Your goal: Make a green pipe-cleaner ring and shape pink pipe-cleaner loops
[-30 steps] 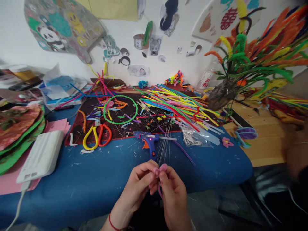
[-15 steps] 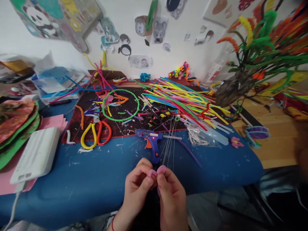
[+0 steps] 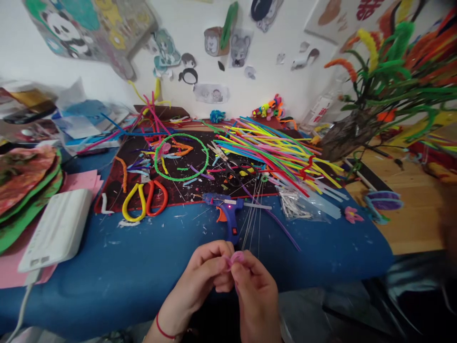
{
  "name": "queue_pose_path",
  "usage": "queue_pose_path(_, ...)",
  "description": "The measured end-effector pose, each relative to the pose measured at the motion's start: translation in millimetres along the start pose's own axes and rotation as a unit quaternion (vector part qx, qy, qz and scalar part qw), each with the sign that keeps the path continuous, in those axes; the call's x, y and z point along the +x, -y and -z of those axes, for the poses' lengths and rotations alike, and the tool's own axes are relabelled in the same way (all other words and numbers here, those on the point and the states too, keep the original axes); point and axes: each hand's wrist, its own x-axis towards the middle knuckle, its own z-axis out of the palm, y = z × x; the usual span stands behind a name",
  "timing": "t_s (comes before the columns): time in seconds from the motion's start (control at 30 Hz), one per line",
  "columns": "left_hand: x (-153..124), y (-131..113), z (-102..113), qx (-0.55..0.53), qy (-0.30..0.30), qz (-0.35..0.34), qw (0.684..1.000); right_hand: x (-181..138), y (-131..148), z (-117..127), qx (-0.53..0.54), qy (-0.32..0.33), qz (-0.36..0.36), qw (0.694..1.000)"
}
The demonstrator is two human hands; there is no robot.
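Observation:
A pink pipe cleaner (image 3: 237, 257), bent into small loops, is pinched between both hands at the table's front edge. My left hand (image 3: 210, 269) grips its left part between thumb and index finger. On the other side, my right hand (image 3: 255, 286) holds the right loop the same way. Much of the piece is hidden by the fingers. Just beyond the hands lies a blue glue gun (image 3: 228, 214) with an orange trigger, a lit red light and a clear glue stick out of its back.
Behind are yellow-and-red-handled scissors (image 3: 145, 200), black scissors (image 3: 230, 166), a green ring (image 3: 157, 164) and a pile of coloured pipe cleaners (image 3: 271, 147). A white power bank (image 3: 57, 228) lies left; a pink flower (image 3: 352, 215) and a vase of pipe-cleaner stems (image 3: 342, 133) stand right.
My left hand has turned and its fingers have closed in nearer to the right hand. The pink loops now sit lower and closer together. The view has shifted slightly.

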Motion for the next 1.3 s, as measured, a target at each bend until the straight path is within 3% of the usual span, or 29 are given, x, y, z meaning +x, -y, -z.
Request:
queue_pose_path(0.17,3.7,-0.5,-7.5,0.043,-0.059,-0.015,0.997,0.6,2.1,0.2,0.028,-0.034,-0.02,0.999)
queue_pose_path(0.4,1.6,4.6,-11.3,0.03,-0.051,-0.075,0.995,3.0,7.7,-5.2,0.107,-0.005,-0.047,0.993)
queue_pose_path(0.57,-0.9,3.5,-6.9,-0.003,-0.033,-0.026,0.999,4.1,9.3,-4.3,0.104,0.016,-0.058,0.993)
queue_pose_path(0.73,2.8,-6.5,-3.7,-0.075,0.001,0.04,0.996,5.5,8.5,-4.1,0.065,0.05,-0.021,0.996)
queue_pose_path(0.9,3.2,-23.4,-3.1,-0.025,0.019,0.141,0.99,9.2,16.3,1.8,0.001,0.099,-0.002,0.995)
queue_pose_path(1.1,-3.7,-31.8,-5.0,0.019,0.03,0.157,0.987,10.3,24.4,11.6,-0.095,0.122,0.032,0.987)
queue_pose_path(1.3,-5.6,-24.4,-8.7,-0.007,0.035,0.182,0.983,1.3,24.8,12.8,-0.077,0.114,0.058,0.989)
